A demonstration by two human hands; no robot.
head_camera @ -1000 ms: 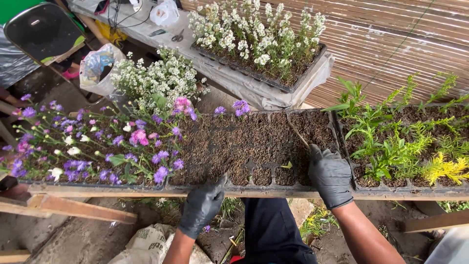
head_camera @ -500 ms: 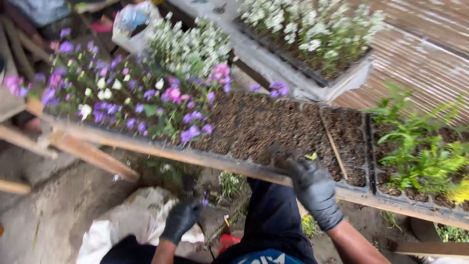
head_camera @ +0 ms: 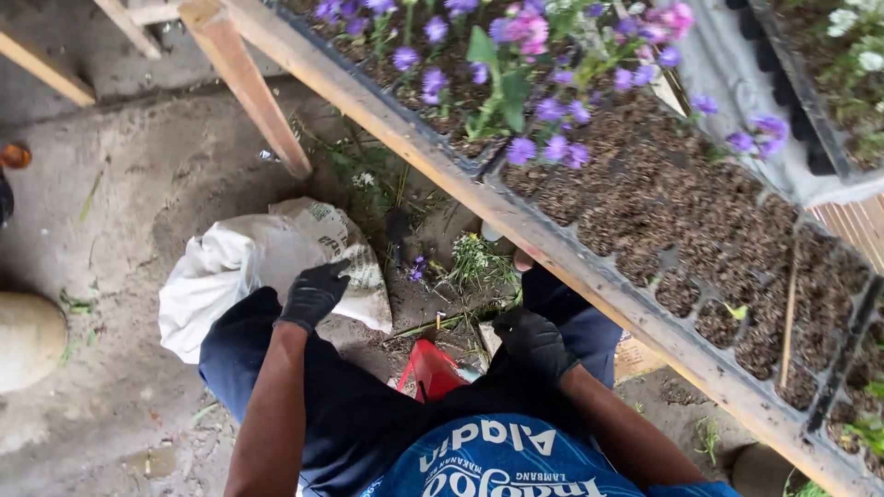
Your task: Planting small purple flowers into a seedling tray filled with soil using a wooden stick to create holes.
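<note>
Black-gloved, your left hand (head_camera: 314, 293) hangs over the white woven sack (head_camera: 241, 262) lying on the dirt floor below the table, fingers curled loosely and closed on nothing that shows. Your right hand (head_camera: 534, 342) is lowered between your knees beside a red object (head_camera: 430, 370) on the ground; whether its grip pinches anything cannot be told from this view. Judged from these positions, the step in hand is a reach down to floor level, away from the black seedling tray (head_camera: 700, 276). The next move calls for a firm grasp on the sack's edge, which lies crumpled and slack. The tray sits on the wooden table rail (head_camera: 442, 166), its near cells filled with dark soil, a thin wooden stick (head_camera: 788, 317) lying across them, and purple and pink flowers (head_camera: 525, 64) at its far end. The sack is white with faint green printing on its folded upper face; no other labels or signs are legible.
</note>
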